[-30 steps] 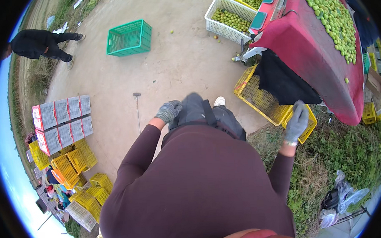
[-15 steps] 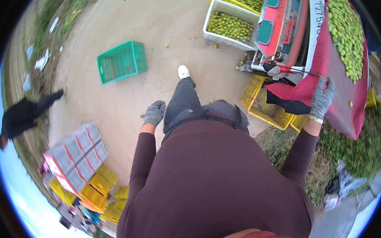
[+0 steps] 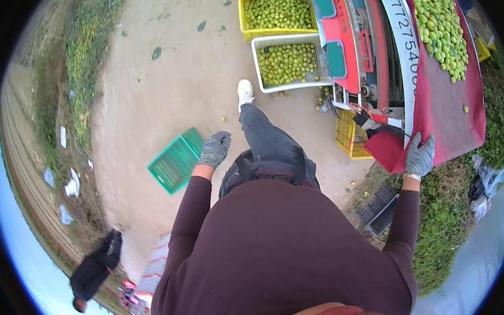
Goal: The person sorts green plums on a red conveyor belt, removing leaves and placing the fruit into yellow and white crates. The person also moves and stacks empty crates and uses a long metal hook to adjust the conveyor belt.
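Observation:
My left hand [image 3: 214, 150], in a grey striped knit glove, hangs beside my left thigh. Its fingers are loosely curled together and nothing shows in them. Just beyond it on the ground lies a green plastic crate [image 3: 175, 164] with no fruit visible inside. Out to the right, my right hand [image 3: 420, 155], gloved alike, rests on the lower edge of a red cloth [image 3: 449, 113], fingers and thumb stretched out and apart. Small round green fruits [image 3: 439, 28] are heaped on the cloth's upper part; a single one lies lower down.
A red machine [image 3: 340, 50] with a white side panel stands right of my path. A yellow crate [image 3: 245, 29] and a white crate [image 3: 265, 88] of green fruit stand beside it. Another yellow crate [image 3: 353, 138] sits below. A person in black [image 3: 98, 262] is at lower left.
My view has turned and moved forward. The green crate is now close to my left hand, and my right hand has come down onto the cloth's edge. The stacked boxes have mostly left view.

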Available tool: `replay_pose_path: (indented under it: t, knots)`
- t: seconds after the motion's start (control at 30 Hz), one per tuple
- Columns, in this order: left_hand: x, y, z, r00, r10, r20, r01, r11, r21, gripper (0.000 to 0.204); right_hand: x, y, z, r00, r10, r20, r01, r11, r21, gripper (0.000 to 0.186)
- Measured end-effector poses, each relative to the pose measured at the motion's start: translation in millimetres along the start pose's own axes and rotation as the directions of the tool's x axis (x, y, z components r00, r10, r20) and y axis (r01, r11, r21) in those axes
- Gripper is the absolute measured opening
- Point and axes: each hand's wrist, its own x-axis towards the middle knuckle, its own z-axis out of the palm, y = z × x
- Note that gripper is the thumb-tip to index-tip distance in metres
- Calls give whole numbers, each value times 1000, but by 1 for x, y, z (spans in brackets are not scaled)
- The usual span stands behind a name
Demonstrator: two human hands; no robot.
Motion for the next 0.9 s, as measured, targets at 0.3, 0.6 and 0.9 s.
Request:
replay_pose_path:
  t: [0.3, 0.6, 0.9]
  knots:
    - [167, 60, -133, 978, 131, 163, -144, 987, 68, 29, 3, -1, 4, 999, 42, 3, -42, 998, -54, 49]
    - [349, 82, -237, 863, 455, 220, -502, 822, 268, 21, 5, -27, -16, 985, 126, 115, -72, 919, -388, 63]
    - [558, 124, -404, 874, 274, 401, -419, 842, 340, 26, 8, -333, 56, 849, 516, 116, -526, 801, 287, 44]
